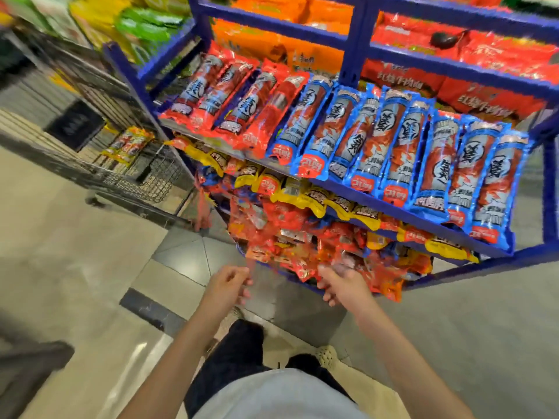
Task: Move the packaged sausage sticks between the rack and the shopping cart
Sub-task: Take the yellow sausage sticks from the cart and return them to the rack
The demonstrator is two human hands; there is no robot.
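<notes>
A blue metal rack (357,189) holds rows of packaged sausage sticks: red packs (230,95) on the left of the sloped shelf, blue packs (402,152) on the right, yellow packs (305,192) on the shelf below. A loose pile of red packs (305,237) fills the lowest level. A wire shopping cart (121,164) stands to the left with yellow packs (130,143) inside. My left hand (227,285) hangs in front of the pile with loosely curled fingers, holding nothing. My right hand (341,284) is beside it near the pile's front edge, blurred, fingers relaxed.
Orange and red bags (302,46) fill the upper shelves. Green and yellow bags (142,25) sit on a shelf behind the cart. A tiled floor (75,267) stretches at the left, and my legs and shoes (326,356) are below.
</notes>
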